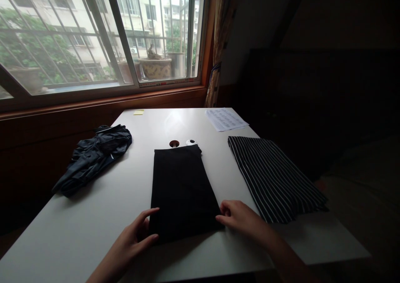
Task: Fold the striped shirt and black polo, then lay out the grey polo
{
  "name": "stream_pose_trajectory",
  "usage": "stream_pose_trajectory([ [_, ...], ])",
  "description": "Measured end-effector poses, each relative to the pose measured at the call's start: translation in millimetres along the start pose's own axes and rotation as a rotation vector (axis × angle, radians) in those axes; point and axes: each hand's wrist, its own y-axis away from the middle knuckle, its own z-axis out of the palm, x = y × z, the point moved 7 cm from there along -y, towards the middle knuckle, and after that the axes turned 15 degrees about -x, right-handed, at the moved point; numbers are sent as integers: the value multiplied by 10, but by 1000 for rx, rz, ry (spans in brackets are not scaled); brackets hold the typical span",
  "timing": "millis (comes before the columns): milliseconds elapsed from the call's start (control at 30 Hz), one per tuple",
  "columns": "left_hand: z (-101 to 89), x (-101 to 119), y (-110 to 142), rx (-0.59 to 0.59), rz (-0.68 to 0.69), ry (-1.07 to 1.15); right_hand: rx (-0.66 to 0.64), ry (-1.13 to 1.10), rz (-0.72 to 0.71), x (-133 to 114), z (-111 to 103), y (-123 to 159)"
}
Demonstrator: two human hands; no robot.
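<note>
A folded black garment (181,187) lies flat in front of me as a neat, long panel; its exact kind does not show. At its near left edge is my left hand (137,237), thumb and forefinger apart and their tips touching the cloth. My right hand (239,218) is at the near right edge, its fingers curled in and closed on the cloth's border. To the right lies a folded black cloth with white stripes (275,176). A crumpled dark navy garment (96,156) rests at the left edge of the table.
The white table (184,124) has a round cable hole (174,144) with a white round cover (191,142) beside it. Printed papers (226,119) lie at the far right, a yellow sticky note (138,112) at the far left. A barred window (134,37) stands behind.
</note>
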Motion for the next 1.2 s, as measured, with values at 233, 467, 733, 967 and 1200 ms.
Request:
stream_pose_trajectory([
  [233, 4, 15, 17, 13, 37, 97, -21, -138, -103, -71, -120, 67],
  [467, 1, 34, 79, 41, 26, 57, -92, -290, -148, -101, -199, 163],
  [733, 36, 61, 67, 15, -57, -191, -71, -170, -92, -3, -149, 128],
  [967, -49, 157, 66, 8, -40, -331, -11, 38, -4, 71, -115, 63],
  [1200, -533, 812, -357, 310, 231, -744, 239, 227, -206, -533, -463, -34],
])
